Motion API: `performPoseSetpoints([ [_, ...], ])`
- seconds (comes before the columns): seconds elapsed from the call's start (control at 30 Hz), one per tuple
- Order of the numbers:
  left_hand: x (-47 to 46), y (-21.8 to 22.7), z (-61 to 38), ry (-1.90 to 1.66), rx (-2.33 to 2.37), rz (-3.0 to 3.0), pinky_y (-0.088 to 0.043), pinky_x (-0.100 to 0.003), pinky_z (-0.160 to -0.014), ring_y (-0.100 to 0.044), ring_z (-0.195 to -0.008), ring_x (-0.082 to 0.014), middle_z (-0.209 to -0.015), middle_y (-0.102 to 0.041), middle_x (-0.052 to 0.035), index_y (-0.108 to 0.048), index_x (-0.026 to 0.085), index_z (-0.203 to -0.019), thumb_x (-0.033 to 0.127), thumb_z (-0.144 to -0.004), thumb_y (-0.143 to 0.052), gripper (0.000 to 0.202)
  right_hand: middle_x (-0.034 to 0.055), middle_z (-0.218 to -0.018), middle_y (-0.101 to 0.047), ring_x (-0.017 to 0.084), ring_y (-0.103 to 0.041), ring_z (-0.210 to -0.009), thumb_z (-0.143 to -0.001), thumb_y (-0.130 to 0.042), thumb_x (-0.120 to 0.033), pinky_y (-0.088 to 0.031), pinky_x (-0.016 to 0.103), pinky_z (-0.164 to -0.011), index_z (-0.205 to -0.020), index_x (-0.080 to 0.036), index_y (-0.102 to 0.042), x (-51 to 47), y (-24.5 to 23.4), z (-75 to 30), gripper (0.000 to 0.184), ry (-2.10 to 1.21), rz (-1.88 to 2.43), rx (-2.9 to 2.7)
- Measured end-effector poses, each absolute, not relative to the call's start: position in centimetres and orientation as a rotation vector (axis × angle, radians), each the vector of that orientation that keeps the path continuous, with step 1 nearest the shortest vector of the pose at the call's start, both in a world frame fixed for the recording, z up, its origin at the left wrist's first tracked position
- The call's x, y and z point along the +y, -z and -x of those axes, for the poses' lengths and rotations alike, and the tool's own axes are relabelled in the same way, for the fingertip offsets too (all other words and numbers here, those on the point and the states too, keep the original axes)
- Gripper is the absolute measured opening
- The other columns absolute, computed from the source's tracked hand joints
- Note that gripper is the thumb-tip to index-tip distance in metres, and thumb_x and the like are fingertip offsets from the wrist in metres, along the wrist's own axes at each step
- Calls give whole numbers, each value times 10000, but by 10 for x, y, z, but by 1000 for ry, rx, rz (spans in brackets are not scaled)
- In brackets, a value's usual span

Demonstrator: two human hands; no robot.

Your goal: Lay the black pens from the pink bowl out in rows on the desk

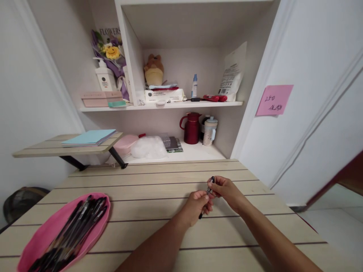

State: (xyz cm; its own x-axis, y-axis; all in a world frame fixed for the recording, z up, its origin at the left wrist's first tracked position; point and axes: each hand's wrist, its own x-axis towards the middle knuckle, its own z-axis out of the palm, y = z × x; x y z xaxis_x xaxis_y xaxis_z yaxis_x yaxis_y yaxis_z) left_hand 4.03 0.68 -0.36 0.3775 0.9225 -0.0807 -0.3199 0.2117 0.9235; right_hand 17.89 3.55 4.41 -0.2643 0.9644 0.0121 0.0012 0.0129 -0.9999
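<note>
Both my hands meet over the middle of the wooden desk point(159, 189), holding one black pen point(207, 197). My left hand point(195, 206) is closed round the pen's lower barrel, whose tip points down toward me. My right hand point(227, 190) pinches the pen's upper end, near its cap. At the desk's near left corner lies a pink tray point(42, 234) filled with several black pens point(76, 230), well away from both hands.
A small raised shelf point(56, 147) with a blue notebook point(89, 137) stands at the back left. Behind the desk, white shelves hold a dark red jug point(191, 128), a cup, a plush toy, bottles and packets. A pink sticky note point(273, 100) hangs on the right wall.
</note>
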Motion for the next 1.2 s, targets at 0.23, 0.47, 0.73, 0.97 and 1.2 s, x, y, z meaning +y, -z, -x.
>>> performPoseSetpoints([
  [0.23, 5, 7, -42, -973, 836, -1095, -229, -187, -412, -390, -380, -44, -535, -516, 37, -521, 143, -826, 451, -731, -504, 323, -58, -452, -471, 79, -414, -407, -585, -662, -484, -296, 218, -409, -642, -187, -504, 30, -44, -169, 341, -1327, 1107, -1383],
  [0.47, 0, 2, -44, -959, 915, -1164, -211, -187, -410, -328, -360, -30, -532, -496, 50, -540, 145, -823, 401, -752, -466, 276, -55, -465, -467, 82, -409, -428, -583, -653, -472, -332, 222, -427, -654, -185, -530, 25, -31, -168, 321, -1214, 1131, -1357],
  [0.73, -20, -33, -27, -867, 1078, -1301, -262, -166, -402, -382, -378, -43, -546, -515, 49, -547, 161, -942, 311, -735, -475, 265, -4, -606, -579, 96, -471, -448, -651, -584, -490, -306, 219, -397, -737, -187, -558, -4, -25, -172, 317, -1163, 1311, -1330],
  [0.97, -50, -86, 71, -955, 1696, -1631, -359, -197, -497, -520, -531, -97, -633, -589, 7, -620, 161, -829, 232, -720, -478, 192, -43, -415, -433, 87, -342, -383, -692, -508, -514, -250, 235, -401, -566, -198, -486, -45, 7, -154, 341, -1219, 1342, -1655],
  [1.2, -120, -113, 219, -973, 2364, -1487, -347, -243, -613, -551, -726, -162, -778, -657, -58, -659, 162, -779, 262, -742, -481, 207, -7, -572, -588, 168, -517, -570, -731, -476, -495, -385, 274, -568, -639, -221, -581, -56, 15, -153, 307, -824, 1403, -2013],
])
